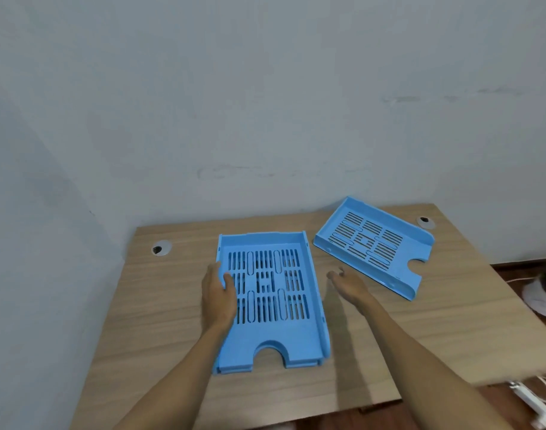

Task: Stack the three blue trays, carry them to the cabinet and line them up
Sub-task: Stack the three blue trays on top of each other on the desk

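Left hand (219, 297) fingers (230, 282) are curling over the left rim of the stacked blue trays (268, 333) at frame centre, thumb inside, clamping that wall. Two trays look nested there, a second edge showing along the bottom and right side, cut-out notch facing the lower edge. Right hand (347, 285) is hovering just right of the stack, fingers spread loosely and gripping nothing, not touching it. The third blue tray (368, 246) is lying apart at the upper right, angled, flat on the wooden worktop (160, 305). Two cable grommets, one at left (161, 246), one at far right (425, 222), are sitting near the back edge.
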### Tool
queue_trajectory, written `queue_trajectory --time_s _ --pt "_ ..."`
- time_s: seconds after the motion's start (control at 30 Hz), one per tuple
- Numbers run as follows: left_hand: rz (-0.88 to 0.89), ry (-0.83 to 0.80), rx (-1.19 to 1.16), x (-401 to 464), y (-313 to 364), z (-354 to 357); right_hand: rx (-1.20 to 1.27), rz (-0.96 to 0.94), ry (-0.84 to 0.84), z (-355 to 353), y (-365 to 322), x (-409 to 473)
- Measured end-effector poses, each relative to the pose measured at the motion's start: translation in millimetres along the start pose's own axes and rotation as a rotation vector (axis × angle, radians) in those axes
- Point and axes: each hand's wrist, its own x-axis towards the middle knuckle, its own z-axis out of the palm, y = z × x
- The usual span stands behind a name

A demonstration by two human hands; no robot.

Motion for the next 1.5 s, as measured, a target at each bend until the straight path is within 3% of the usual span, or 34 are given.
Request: queue_trajectory --time_s 0.1,0.2,0.5,0.83,1.13,1.5 --pt "0.154 -0.058 -0.074 -1 44 24 -0.029 -0.040 0.025 -51 -3 17" --pt "0.170 -0.147 -0.103 -4 91 70 -0.024 -0.101 0.037 -105 0 43" --pt "-0.119 -0.165 -0.291 -29 173 236 -0.047 -0.145 -0.033 -233 52 123" --pt "-0.293 -0.017 -0.384 -58 185 374 -0.056 -0.129 0.072 -287 111 242" --pt "-0.380 0.033 -0.386 -61 172 420 -0.361 -0.094 -0.124 -289 143 324" --pt "-0.334 0.020 -0.404 -57 172 392 -0.269 -0.196 -0.122 -286 145 294"
